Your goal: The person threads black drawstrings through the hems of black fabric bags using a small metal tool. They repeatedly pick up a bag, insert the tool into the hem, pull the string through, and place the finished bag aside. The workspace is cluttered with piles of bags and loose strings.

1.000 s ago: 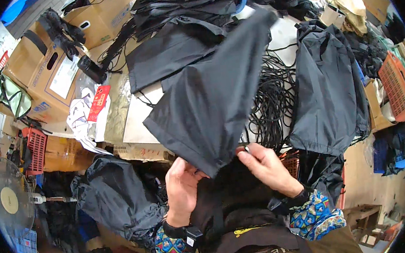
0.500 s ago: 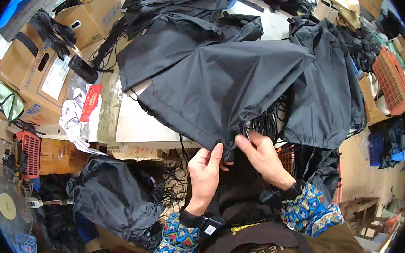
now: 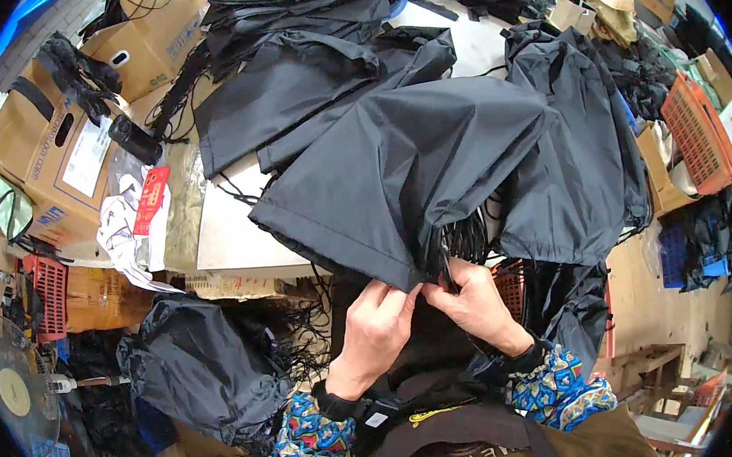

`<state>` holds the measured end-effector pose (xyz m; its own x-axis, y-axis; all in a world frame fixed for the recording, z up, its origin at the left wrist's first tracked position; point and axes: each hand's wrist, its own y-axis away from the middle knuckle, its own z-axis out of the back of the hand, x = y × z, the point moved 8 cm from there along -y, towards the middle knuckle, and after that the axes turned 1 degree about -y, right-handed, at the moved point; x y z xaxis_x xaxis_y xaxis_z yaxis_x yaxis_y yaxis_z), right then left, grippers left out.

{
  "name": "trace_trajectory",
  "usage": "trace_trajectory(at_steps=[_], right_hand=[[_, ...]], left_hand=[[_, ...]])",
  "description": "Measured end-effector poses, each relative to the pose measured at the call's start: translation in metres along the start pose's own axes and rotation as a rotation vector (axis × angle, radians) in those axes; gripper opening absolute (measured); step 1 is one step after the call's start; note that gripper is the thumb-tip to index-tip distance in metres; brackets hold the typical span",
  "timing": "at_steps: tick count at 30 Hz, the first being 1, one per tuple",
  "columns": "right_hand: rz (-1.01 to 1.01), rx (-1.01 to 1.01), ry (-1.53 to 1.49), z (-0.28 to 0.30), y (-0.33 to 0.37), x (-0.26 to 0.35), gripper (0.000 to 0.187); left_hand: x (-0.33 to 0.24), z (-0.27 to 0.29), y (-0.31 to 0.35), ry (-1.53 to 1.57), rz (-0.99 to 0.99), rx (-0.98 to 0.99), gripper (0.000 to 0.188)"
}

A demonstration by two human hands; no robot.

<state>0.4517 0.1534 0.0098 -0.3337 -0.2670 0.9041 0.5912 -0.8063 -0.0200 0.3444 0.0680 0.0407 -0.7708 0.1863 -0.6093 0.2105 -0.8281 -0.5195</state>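
Observation:
A black drawstring bag (image 3: 395,164) of thin shiny fabric lies spread toward me over the table edge. My left hand (image 3: 377,326) pinches its near hemmed corner between thumb and fingers. Close beside it, my right hand (image 3: 478,308) is closed on the same corner, where the hem ends and dark cords gather. The fingertips almost meet there, and what lies between them is partly hidden. A bundle of black cords (image 3: 466,241) hangs just beyond my right hand. Another black bag (image 3: 566,156) drapes over the table at the right.
More black bags (image 3: 290,81) are stacked at the back of the white table (image 3: 238,227). Cardboard boxes (image 3: 47,162) stand at the left, above a fan (image 3: 15,386). A black bag (image 3: 202,359) hangs low at the left. An orange crate (image 3: 699,135) is at the right.
Both hands have drawn together at the bag's corner and moved slightly toward me. The hem now lies flatter, and my left hand has turned so its back shows.

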Motion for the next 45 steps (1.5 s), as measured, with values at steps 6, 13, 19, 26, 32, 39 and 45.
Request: trace_trajectory(at_steps=[6,13,19,26,32,39,45], right_hand=[[0.049,-0.011,-0.234,0.005,-0.004,-0.004,0.018],[0.079,-0.139,-0.364,0.030,0.021,-0.001,0.023],[0.137,-0.138,0.047,0.031,0.012,0.008,0.013],[0.219,-0.141,-0.008,0.021,-0.011,0.020,0.014],[0.121,-0.118,0.000,0.033,-0.006,0.015,0.028],[0.343,-0.090,0.428,0.034,0.035,0.050,0.021],[0.347,-0.156,0.568,0.032,0.030,0.047,0.021]], left_hand=[[0.039,-0.034,0.018,1.054,0.769,0.039,0.018],[0.030,-0.034,0.003,0.953,0.623,-0.005,0.015],[-0.006,-0.011,-0.020,0.284,0.204,-0.017,0.010],[0.038,-0.039,0.002,1.008,0.758,0.065,0.017],[0.034,-0.048,-0.001,1.365,0.811,-0.040,0.014],[0.039,-0.052,-0.003,1.360,0.795,-0.084,0.013],[0.035,-0.049,-0.008,1.226,0.739,-0.093,0.011]])
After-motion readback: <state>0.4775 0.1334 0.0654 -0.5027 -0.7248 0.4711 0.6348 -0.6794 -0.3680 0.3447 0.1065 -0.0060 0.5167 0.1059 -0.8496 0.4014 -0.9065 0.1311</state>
